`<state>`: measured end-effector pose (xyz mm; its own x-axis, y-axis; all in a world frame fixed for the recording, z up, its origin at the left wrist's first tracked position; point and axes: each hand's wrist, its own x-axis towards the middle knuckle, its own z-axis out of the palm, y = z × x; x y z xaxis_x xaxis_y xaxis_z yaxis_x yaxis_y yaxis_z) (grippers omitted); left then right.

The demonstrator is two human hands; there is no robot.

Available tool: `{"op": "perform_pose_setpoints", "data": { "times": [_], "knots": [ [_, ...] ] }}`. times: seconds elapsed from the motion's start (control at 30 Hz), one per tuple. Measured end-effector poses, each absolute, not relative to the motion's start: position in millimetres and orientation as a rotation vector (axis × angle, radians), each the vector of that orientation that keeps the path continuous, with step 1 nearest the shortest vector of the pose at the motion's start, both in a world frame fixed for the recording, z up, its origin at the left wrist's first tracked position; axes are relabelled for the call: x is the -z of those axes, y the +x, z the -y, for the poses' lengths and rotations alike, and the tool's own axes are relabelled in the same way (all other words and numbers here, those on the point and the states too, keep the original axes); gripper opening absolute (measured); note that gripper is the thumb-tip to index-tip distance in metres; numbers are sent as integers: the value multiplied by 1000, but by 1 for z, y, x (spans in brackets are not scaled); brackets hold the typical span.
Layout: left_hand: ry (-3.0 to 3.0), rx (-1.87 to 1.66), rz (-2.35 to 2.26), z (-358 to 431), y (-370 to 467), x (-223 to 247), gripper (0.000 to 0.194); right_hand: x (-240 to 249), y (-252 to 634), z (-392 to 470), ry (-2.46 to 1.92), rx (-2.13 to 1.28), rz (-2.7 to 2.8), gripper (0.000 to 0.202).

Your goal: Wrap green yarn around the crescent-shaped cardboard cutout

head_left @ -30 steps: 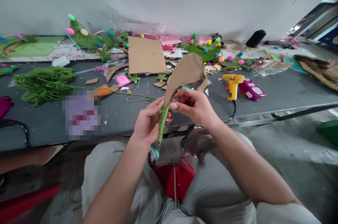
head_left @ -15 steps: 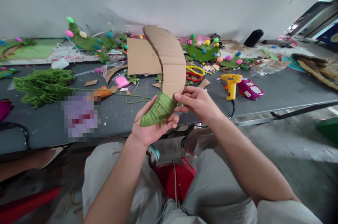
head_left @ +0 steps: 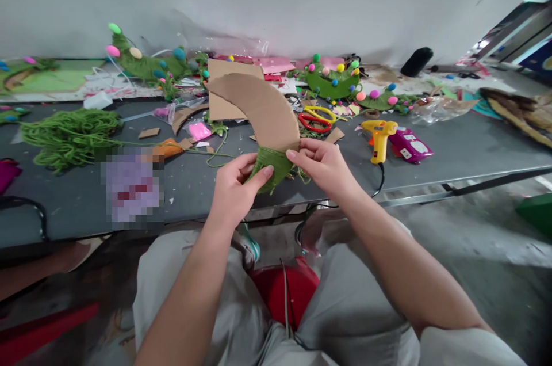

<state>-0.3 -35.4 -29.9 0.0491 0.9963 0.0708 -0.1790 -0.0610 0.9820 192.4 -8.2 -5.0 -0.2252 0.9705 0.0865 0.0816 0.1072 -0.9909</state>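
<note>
Soft, muted light leaves faint shadows on the wall (the upper right corner darkens).

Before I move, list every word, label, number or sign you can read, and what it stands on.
No text is readable.
Purple packet: white patches, marks too small to read.
Lilac item: blurred out.
Blue panel, far right: pale marking, cut off and unreadable.
Curved cardboard piece: no lettering shows.

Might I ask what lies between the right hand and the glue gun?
The head view shows just grey tabletop between the right hand and glue gun.
</note>
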Motion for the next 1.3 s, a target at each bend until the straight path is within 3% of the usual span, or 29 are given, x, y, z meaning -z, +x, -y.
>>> {"op": "perform_pose_setpoints", "data": {
  "times": [0.47,0.73,0.93,1.13,1.3],
  "knots": [
    [953,-1350,-877,33,-3,31,30,-6,196,10,-1088,-1333,1535,40],
    [964,-1371,-912,32,-3,34,37,-5,200,9,-1060,-1327,1553,40],
    [1395,-1452,-1278,34,0,28,39,-1,192,11,-1114,-1224,1493,43],
    [1931,-1372,-1446,38,4,22,72,-3,180,20,-1069,-1118,1506,39],
    [1704,-1472,-1213,41,5,23,41,-4,183,22,-823,-1195,1589,24]
  ]
}}
